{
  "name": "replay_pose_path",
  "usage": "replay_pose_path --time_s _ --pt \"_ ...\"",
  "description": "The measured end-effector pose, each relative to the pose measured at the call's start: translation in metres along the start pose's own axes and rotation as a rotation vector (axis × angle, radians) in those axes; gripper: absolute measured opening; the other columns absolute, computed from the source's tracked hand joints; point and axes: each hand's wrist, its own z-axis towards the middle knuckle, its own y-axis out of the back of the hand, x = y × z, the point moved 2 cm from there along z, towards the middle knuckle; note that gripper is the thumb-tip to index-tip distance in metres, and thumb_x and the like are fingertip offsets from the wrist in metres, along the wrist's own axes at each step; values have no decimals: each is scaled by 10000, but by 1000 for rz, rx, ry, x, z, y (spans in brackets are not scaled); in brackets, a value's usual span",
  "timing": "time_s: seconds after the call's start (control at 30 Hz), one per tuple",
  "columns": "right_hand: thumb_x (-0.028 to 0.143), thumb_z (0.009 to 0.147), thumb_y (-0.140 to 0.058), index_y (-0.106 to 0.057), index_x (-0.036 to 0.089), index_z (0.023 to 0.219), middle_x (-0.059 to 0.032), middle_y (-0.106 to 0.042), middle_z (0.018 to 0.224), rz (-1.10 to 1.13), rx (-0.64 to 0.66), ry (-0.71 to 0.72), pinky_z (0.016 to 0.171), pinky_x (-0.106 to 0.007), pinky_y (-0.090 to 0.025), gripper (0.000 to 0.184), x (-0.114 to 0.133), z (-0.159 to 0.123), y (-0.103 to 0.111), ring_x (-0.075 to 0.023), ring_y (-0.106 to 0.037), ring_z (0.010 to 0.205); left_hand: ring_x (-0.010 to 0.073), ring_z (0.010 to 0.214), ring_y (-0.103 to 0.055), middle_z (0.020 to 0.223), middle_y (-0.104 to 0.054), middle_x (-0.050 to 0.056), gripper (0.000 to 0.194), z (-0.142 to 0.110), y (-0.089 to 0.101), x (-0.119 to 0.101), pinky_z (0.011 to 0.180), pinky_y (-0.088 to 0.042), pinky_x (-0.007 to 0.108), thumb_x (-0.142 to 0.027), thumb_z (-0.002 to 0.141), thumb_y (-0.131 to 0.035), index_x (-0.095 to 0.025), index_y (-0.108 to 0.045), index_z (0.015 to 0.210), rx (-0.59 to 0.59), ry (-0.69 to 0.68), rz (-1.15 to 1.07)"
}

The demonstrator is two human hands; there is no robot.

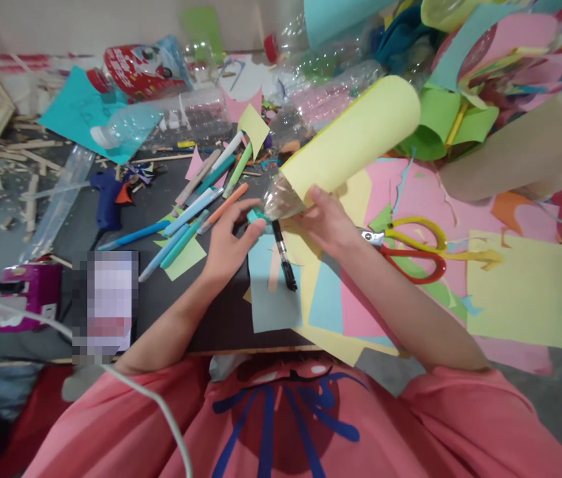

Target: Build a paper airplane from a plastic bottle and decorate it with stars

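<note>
A clear plastic bottle (281, 196) wrapped in a sheet of yellow paper (361, 133) lies tilted across the middle, its neck toward me. My right hand (328, 222) is closed on the bottle near its shoulder, thumb on the paper's lower edge. With thumb and fingers around the teal cap (258, 216), my left hand (234, 239) grips the neck end. Whether the cap is tight on the neck I cannot tell. Just below the neck, a black marker (285, 255) lies on a grey-blue paper sheet (276, 312).
Several felt-tip pens (186, 226) lie left of the bottle, near a blue glue gun (109, 199) and a phone (111, 299). Scissors (410, 249) with yellow and red handles lie right of my forearm. Bottles (146, 70) and paper scraps crowd the back. A white cable (161, 405) crosses my left side.
</note>
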Motion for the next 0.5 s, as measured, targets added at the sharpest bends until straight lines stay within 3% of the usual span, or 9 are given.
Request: replay_pose_path --time_s 0.13,0.2,0.27,0.33,0.43,0.5 --pt "609 645 -829 -695 356 1072 23 -756 1220 22 21 42 1146 -476 -509 514 3 -2 14 -250 -561 1386 276 1190 -661 1268 -707 126 610 17 45 -2 1054 -519 455 -690 968 -404 -195 -652 1225 -82 -54 131" --pt "616 660 -820 -702 354 1052 33 -757 1215 43 22 41 1149 -473 -505 486 4 -1 20 -244 -566 1380 329 1230 -626 1295 -681 164 623 28 77 1 1104 -466 535 -657 935 -488 -143 -632 1258 -151 -29 364" --pt "628 656 -819 -706 352 1002 42 -763 1194 80 2 50 1153 -463 -504 457 4 3 25 -235 -578 1366 395 1367 -508 1436 -576 229 648 36 105 5 1191 -340 604 -475 855 -664 -65 -553 1345 -234 112 639" --pt "642 639 -827 -701 354 950 49 -772 1148 127 -28 55 1151 -450 -511 443 4 8 28 -223 -597 1340 464 1454 -384 1532 -448 301 687 42 123 9 1207 -236 675 -304 819 -687 5 -471 1393 -317 347 840" --pt "643 646 -824 -677 346 909 37 -773 1107 167 -62 36 1139 -458 -526 423 3 13 30 -218 -611 1313 529 1397 -423 1471 -483 350 592 48 133 18 1134 -294 720 -280 842 -666 45 -503 1309 -303 666 936" --pt "630 661 -816 -659 334 918 16 -761 1125 175 -78 14 1133 -472 -530 423 2 14 31 -222 -600 1323 543 1393 -408 1481 -465 352 632 50 141 33 1135 -302 720 -326 778 -755 13 -514 1253 -344 686 946"
